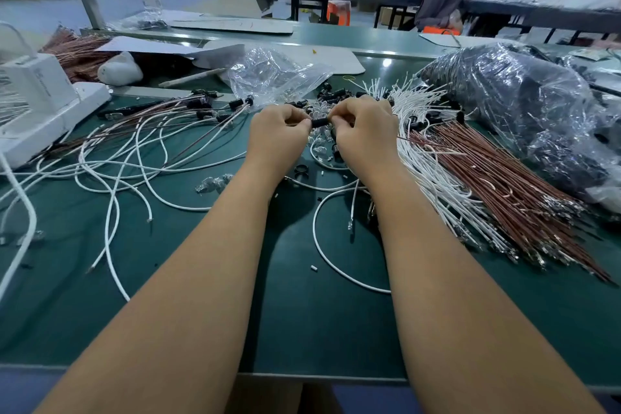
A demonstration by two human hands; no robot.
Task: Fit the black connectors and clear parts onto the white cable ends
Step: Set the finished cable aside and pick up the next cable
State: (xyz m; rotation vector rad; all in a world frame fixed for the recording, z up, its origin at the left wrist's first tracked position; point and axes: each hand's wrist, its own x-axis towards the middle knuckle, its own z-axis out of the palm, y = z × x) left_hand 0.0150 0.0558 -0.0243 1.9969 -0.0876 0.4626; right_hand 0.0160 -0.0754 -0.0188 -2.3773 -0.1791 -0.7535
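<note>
My left hand (279, 138) and right hand (364, 134) pinch 1 black connector (320, 122) between curled fingertips, above the table (302, 329) middle; white cables (420, 158) lie toward its right edge.

The surface (302, 312) is a matt green mat with a faint sheen. White cables (111, 178) look smooth, plastic-sheathed; the reddish-brown cables (497, 178) end in shiny metal tips. The black connector (320, 122) is dull plastic — the clear parts (213, 183) glassy. Two bags (one clear (268, 74), one over dark contents (524, 104)) are crinkled, glossy film.
</note>
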